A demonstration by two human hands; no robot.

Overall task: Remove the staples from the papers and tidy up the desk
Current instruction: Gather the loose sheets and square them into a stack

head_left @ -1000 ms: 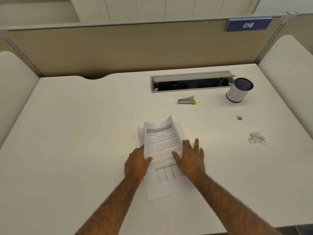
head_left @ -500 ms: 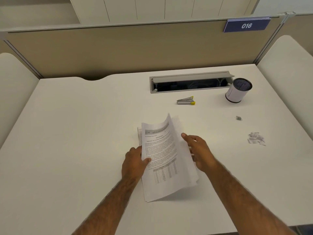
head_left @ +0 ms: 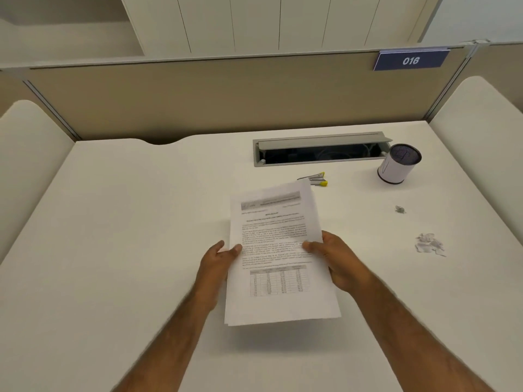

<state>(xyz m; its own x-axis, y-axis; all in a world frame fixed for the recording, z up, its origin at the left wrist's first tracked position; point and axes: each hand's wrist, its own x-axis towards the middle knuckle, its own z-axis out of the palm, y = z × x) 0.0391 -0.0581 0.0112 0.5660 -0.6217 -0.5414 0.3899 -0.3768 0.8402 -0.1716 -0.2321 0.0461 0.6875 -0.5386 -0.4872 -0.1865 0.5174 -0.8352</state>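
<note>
On the tabletop (head_left: 119, 250) I see two containers, both near the far edge. The left one is a cable slot (head_left: 319, 154) sunk into the surface with its grey lid tipped up. Its inside is dark and I can dimly make out loops of cable. The pen cup (head_left: 396, 171) stands upright to the right of it, just beside the slot's right end. It is white outside and dark mesh inside, and I cannot tell if anything lies in it.

My left hand (head_left: 218, 261) grips the left edge of the papers (head_left: 277, 250), with the thumb on top. My right hand (head_left: 342, 264) grips the right edge in the same way. The papers are lifted a little above the middle of the tabletop, and their shadow falls below them. They are several white sheets, not fully aligned. The top sheet has a grey header band, paragraphs and a table low on the page, but the print is too small to read.

A staple remover (head_left: 317, 179) with yellow tips lies just behind their far right corner. Further right, toward the right edge, are a small heap of staples (head_left: 400, 209) and some paper scraps (head_left: 428, 245).

A blue sign (head_left: 410, 60) on the partition reads "016".
</note>
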